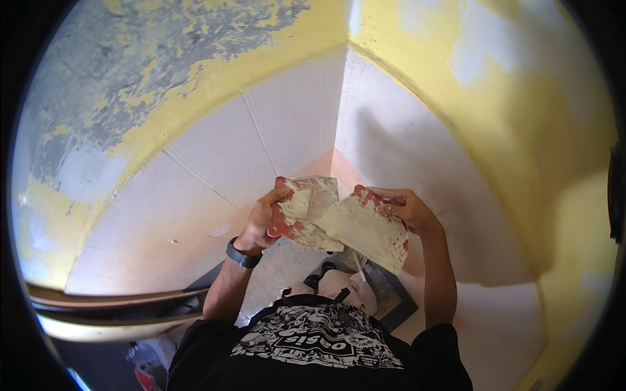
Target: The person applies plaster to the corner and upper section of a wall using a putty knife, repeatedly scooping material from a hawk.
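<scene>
My left hand [262,220] is closed round the red edge of a putty spreader [319,195], its wide blade smeared with cream-coloured filler. In my right hand [411,210] is a second red-edged putty spreader [366,228], its blade thickly coated in the same filler. The two blades meet and overlap in front of my chest, the right one lying over part of the left one. A dark band sits on my left wrist. Fingers behind both tools are partly hidden.
Ahead, two walls meet in a corner: pale lower panels [215,156], yellow paint above, grey patches [150,72] at the upper left. Curved board edges [124,306] stand at the lower left. A dark-framed rectangular thing [391,296] lies low by my legs, near a stained floor [274,277].
</scene>
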The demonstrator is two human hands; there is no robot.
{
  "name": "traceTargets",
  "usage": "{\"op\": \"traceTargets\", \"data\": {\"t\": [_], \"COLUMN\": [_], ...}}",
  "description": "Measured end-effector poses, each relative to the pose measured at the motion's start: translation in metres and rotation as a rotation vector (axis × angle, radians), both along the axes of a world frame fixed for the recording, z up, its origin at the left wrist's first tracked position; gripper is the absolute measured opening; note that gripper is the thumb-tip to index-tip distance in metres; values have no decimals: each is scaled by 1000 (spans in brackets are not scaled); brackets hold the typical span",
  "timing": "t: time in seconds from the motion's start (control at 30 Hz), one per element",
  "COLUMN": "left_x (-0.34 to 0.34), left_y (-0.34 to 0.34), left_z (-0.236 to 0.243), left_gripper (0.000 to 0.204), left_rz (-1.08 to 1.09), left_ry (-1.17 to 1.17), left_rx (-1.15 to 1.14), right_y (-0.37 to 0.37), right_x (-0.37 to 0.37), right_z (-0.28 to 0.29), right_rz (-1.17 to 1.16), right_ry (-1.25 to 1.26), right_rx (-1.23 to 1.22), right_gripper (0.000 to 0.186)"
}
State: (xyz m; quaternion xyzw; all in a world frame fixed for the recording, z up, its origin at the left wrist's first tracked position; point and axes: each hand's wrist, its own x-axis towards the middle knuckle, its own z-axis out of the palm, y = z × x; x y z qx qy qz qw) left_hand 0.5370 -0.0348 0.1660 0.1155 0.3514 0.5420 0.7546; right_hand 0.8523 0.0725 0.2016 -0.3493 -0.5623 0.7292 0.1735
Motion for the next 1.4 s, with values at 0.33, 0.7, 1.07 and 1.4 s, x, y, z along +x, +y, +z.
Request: {"op": "traceTargets", "data": {"t": [0.33, 0.7, 1.07, 1.4], "left_x": [-23, -32, -48, -4], "left_y": [15, 32, 45, 27], "left_z": [-40, -47, 17, 40], "left_gripper": [43, 52, 36, 47], "left_rz": [-328, -544, -1018, -1121], "left_ry": [-171, -329, -183, -160], "left_rx": [45, 178, 83, 116], "right_y": [-148, -244, -336, -368], "right_x": [-23, -114, -256, -232], "right_z": [-39, -45, -23, 13], "right_rz": [-628, -1324, -1946, -2030], "right_ry": [172, 537, 707, 613], "right_rx": [-23, 143, 423, 474], "right_gripper": [47, 47, 58, 57]}}
